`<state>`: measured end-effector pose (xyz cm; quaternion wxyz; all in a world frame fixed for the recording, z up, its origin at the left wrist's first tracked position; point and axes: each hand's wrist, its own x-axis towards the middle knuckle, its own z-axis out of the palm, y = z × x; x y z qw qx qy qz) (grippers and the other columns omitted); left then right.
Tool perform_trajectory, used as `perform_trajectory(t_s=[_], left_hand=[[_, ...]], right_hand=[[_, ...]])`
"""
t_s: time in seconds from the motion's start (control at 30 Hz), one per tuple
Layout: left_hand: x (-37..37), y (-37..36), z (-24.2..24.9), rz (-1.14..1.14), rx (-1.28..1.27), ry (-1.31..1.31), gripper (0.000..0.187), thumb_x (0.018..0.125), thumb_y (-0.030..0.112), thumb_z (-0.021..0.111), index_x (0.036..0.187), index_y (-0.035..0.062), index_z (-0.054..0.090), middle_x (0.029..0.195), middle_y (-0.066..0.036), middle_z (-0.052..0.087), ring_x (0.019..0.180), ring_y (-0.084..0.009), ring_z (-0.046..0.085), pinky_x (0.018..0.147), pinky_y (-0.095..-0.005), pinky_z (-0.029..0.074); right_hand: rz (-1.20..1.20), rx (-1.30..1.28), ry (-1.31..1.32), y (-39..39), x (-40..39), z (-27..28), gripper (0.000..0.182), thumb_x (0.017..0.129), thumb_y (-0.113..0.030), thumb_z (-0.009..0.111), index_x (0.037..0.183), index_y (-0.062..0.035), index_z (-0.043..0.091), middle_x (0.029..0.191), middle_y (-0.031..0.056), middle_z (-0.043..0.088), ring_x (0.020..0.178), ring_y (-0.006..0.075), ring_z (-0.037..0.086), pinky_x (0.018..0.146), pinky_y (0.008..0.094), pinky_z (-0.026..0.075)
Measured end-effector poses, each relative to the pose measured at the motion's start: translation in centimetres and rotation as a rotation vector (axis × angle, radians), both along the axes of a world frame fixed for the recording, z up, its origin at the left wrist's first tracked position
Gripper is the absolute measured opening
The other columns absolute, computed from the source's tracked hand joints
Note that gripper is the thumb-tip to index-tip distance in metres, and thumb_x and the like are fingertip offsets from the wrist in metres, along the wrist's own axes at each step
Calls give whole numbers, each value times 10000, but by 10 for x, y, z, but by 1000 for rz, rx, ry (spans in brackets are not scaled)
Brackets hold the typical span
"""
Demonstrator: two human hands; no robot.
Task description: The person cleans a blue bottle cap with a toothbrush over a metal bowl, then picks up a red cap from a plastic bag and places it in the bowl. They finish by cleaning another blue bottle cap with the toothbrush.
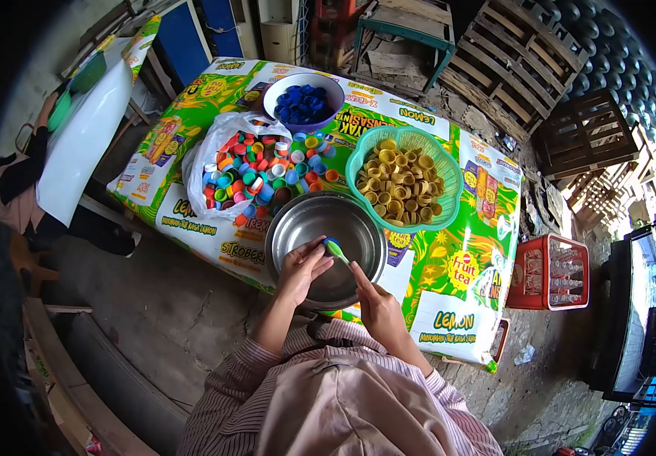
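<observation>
Over the metal basin (282, 220) at the table's near edge, both of my hands meet. My left hand (303, 271) pinches what looks like a blue bottle cap (328, 242). In my right hand (377, 302) is a slim green-and-white tool (335, 249), its tip touching the cap; its exact kind is too small to make out. Just beyond the basin, a clear plastic bag (197, 171) spills mixed coloured bottle caps (255, 167). Yellow caps (400, 182) fill a mint-green basket (453, 178) to the right.
A pale purple bowl (335, 91) of blue caps stands at the back of the table (449, 300), which has a printed cover. A person (20, 186) sits at the left. A red crate of bottles (548, 273) and wooden pallets (510, 57) stand on the right.
</observation>
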<state>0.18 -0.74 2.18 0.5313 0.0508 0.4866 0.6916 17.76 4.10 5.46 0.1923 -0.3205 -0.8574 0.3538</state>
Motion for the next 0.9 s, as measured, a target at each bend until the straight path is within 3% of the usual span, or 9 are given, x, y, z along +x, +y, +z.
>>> perform_trajectory(t_s=[0.23,0.27,0.37,0.43,0.5,0.57,0.7,0.77,0.9], left_hand=[[-4,0,-3,52,65,-24,289,854,83,586,1130,18,530,1033,-55,594,904,-142,601,835,-294,512],[-4,-2,-1,44,66,-7,292,853,77,585,1132,18,524,1043,-57,588,921,-147,595,842,-297,510],[-7,-5,3,16,42,-7,288,872,67,548,1149,11,496,1094,-77,558,986,-160,570,882,-311,490],[-9,-5,1,10,201,-74,273,895,74,503,1161,15,478,1118,-80,541,1016,-166,557,914,-315,468],[-6,-2,-1,8,215,-64,272,903,78,487,1168,19,470,1128,-79,534,1032,-168,550,924,-317,460],[-3,1,-5,11,228,-52,271,911,82,471,1175,23,462,1137,-77,527,1047,-169,542,935,-319,452],[0,4,-14,33,208,-69,276,926,103,446,1191,29,463,1175,-82,520,1055,-166,540,930,-305,455],[-1,4,-5,-13,252,-283,304,940,134,426,1223,27,453,1201,-89,510,1062,-166,536,929,-291,456],[1,3,-4,-33,262,-116,354,949,200,414,1257,26,435,1232,-93,490,1136,-180,494,939,-273,446]], right_hand=[[50,78,50,-5,-3,-5,547,856,-92,501,1360,-222,335,671,137,546,530,326,553,487,431,450],[-2,12,32,-5,-5,0,519,848,-28,495,1337,-159,379,718,209,579,580,350,573,521,423,433],[-88,-37,-57,14,-3,0,520,848,-28,490,1341,-143,366,742,225,591,610,374,572,531,430,442],[-57,-22,54,13,-2,-4,556,856,-48,487,1368,-191,323,631,188,541,535,316,569,524,377,464],[-16,-396,128,6,-3,-4,543,866,-29,458,1370,-166,313,606,206,527,524,296,575,524,273,408],[-32,-423,115,4,-6,-4,523,869,-27,443,1362,-149,315,581,213,508,531,272,587,510,247,331],[-36,-359,42,-1,-11,11,518,871,-51,470,1360,-153,333,604,220,530,553,318,588,548,281,426],[-35,-301,7,-2,-11,11,520,870,-60,481,1360,-162,340,620,220,544,559,335,585,560,313,462],[-18,-32,64,-4,-11,4,540,856,-89,503,1353,-231,345,680,149,571,551,344,576,496,442,458]])
